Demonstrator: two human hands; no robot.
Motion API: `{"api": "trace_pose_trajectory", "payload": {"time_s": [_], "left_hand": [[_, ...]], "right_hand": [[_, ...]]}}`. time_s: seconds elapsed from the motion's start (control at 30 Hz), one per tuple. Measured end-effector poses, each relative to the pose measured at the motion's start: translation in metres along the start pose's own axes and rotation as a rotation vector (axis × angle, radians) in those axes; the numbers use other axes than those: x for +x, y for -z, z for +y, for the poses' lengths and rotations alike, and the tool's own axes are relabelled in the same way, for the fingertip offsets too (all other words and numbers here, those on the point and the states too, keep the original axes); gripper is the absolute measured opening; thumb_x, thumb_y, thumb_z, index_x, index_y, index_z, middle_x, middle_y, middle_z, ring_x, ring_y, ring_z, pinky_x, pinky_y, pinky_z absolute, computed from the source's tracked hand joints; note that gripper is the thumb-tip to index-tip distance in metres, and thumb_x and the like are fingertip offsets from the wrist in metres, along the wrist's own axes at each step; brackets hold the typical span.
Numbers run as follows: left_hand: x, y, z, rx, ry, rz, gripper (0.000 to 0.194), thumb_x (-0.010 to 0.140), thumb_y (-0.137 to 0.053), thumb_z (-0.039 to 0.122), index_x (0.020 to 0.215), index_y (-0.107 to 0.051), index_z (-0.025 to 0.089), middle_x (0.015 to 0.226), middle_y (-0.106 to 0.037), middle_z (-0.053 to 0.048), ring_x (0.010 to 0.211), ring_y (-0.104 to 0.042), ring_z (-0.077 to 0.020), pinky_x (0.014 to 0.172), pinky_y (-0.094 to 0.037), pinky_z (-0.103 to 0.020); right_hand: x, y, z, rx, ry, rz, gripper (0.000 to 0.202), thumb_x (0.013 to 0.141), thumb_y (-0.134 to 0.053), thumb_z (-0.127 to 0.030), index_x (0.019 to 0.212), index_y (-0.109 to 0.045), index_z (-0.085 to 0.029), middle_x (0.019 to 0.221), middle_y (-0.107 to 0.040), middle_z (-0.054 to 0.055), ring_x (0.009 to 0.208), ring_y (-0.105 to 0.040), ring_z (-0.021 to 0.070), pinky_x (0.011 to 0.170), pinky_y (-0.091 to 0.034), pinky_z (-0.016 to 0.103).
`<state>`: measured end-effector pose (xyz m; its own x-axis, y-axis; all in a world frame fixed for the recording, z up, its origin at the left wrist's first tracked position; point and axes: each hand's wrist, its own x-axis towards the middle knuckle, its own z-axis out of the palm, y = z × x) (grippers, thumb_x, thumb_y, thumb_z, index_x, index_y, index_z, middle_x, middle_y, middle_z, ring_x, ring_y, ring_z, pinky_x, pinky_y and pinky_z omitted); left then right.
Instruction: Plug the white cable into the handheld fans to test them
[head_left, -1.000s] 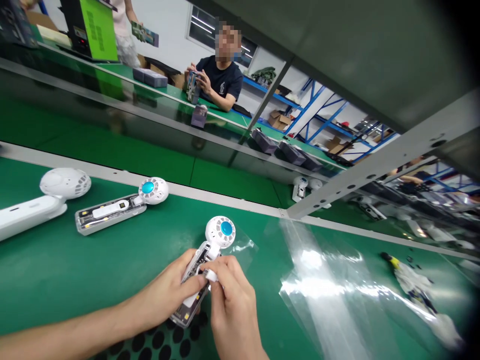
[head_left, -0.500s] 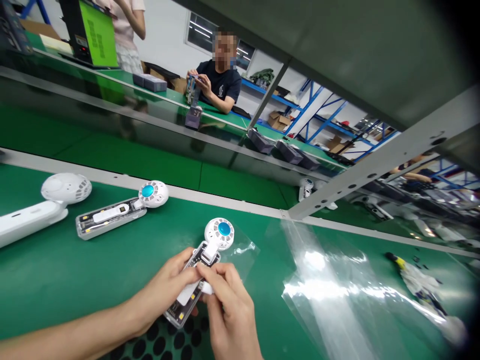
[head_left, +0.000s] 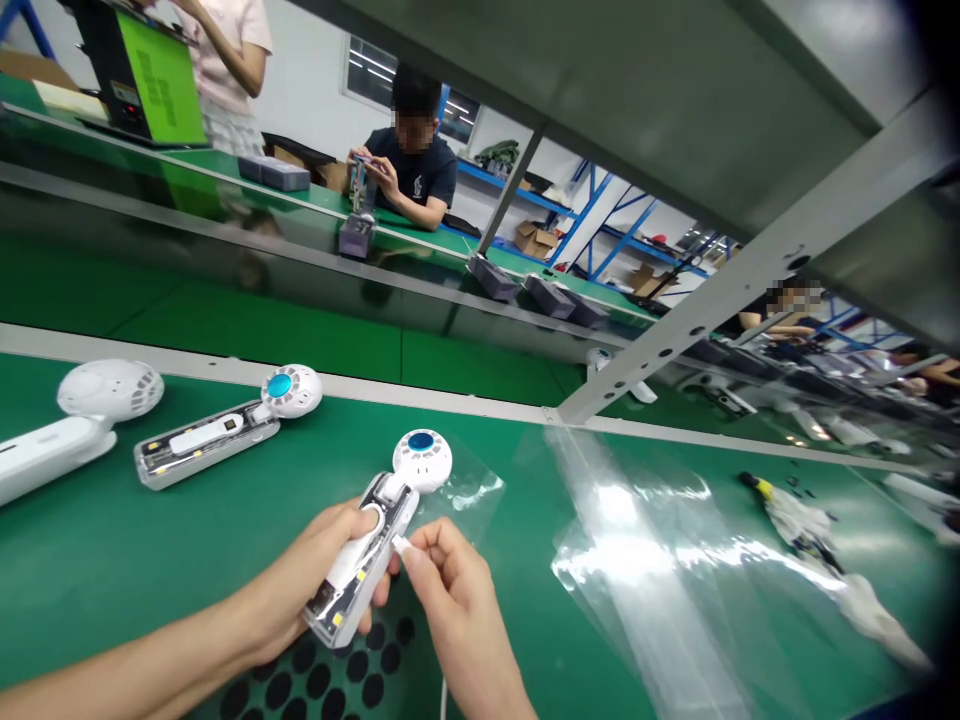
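Observation:
My left hand (head_left: pixel 337 560) is wrapped round the handle of a small white handheld fan (head_left: pixel 424 465), thumb on its front. The fan tilts up to the right; its round head has a blue centre and its clear handle shows a circuit board. Between thumb and fingers, my right hand (head_left: pixel 457 590) pinches a white cable plug (head_left: pixel 399 544) at the right side of the handle. Whether the plug's tip sits in the handle I cannot tell. A white cable (head_left: pixel 443 698) runs down below that hand.
A similar fan (head_left: pixel 217 435) and a larger white device (head_left: pixel 56 455) lie to the left. Clear plastic sheets (head_left: pixel 637 570) cover the right. A glove-like white item (head_left: pixel 799 520) lies further right. A slanted metal post (head_left: pixel 675 340) rises behind. Co-workers sit and stand across the line.
My right thumb has come off the handle's front, and my right hand now holds the plug at its side. The fan has turned slightly, showing more of its right edge. The view has shifted slightly.

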<state>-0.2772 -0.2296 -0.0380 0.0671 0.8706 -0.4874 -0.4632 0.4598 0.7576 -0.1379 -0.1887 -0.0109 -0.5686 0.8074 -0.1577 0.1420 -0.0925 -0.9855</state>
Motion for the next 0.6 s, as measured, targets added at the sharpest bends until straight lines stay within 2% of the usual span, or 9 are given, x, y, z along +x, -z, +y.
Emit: {"api": "trace_pose_trajectory", "payload": {"time_s": [0.13,0.23,0.3,0.4,0.5,0.6], "left_hand": [[-0.002,-0.002,0.002,0.025,-0.034,-0.034,0.034,0.085,-0.041,0.046,0.076,-0.051,0.015,0.055,-0.061,-0.003,0.039,-0.055,-0.0121,0.037,-0.040,-0.017],[-0.003,-0.003,0.005,0.037,-0.039,-0.073,0.032,0.081,-0.050,0.048,0.089,-0.048,0.017,0.060,-0.062,-0.002,0.042,-0.056,-0.0119,0.039,-0.041,-0.018],[-0.003,-0.004,0.007,0.077,-0.047,-0.095,0.042,0.075,-0.058,0.047,0.102,-0.043,0.018,0.062,-0.062,0.000,0.043,-0.056,-0.0121,0.041,-0.043,-0.019],[-0.004,-0.006,0.007,0.205,-0.034,-0.087,0.051,0.071,-0.062,0.037,0.112,-0.036,0.019,0.061,-0.061,0.002,0.042,-0.056,-0.0124,0.043,-0.044,-0.021],[-0.003,-0.009,0.008,0.311,0.002,-0.051,0.045,0.071,-0.057,0.025,0.111,-0.036,0.019,0.059,-0.060,0.004,0.042,-0.056,-0.0124,0.043,-0.044,-0.022],[0.000,-0.010,0.007,0.349,-0.002,-0.057,0.039,0.070,-0.053,0.020,0.105,-0.037,0.019,0.059,-0.059,0.005,0.042,-0.055,-0.0123,0.042,-0.043,-0.022]], "right_hand": [[0.000,0.002,-0.002,0.003,-0.063,-0.008,0.020,0.086,-0.049,-0.033,0.072,-0.045,-0.020,0.053,-0.051,-0.006,0.044,-0.036,0.0084,0.044,-0.027,0.020],[-0.001,0.010,-0.005,-0.036,-0.121,-0.046,0.018,0.084,-0.049,-0.030,0.070,-0.043,-0.020,0.049,-0.040,-0.009,0.042,-0.027,0.0072,0.041,-0.020,0.020],[-0.001,0.015,-0.006,-0.058,-0.149,-0.080,0.017,0.084,-0.049,-0.027,0.069,-0.043,-0.020,0.048,-0.034,-0.010,0.042,-0.024,0.0070,0.041,-0.018,0.020],[0.002,0.021,-0.005,-0.049,-0.158,-0.145,0.015,0.083,-0.050,-0.023,0.070,-0.043,-0.020,0.048,-0.030,-0.011,0.043,-0.024,0.0070,0.041,-0.018,0.020],[0.007,0.025,-0.003,-0.089,-0.165,-0.176,0.014,0.082,-0.050,-0.021,0.070,-0.043,-0.020,0.049,-0.031,-0.011,0.044,-0.026,0.0072,0.043,-0.020,0.020],[0.010,0.029,-0.001,-0.137,-0.191,-0.190,0.015,0.081,-0.052,-0.023,0.068,-0.042,-0.020,0.050,-0.032,-0.010,0.045,-0.028,0.0074,0.044,-0.022,0.021]]}}
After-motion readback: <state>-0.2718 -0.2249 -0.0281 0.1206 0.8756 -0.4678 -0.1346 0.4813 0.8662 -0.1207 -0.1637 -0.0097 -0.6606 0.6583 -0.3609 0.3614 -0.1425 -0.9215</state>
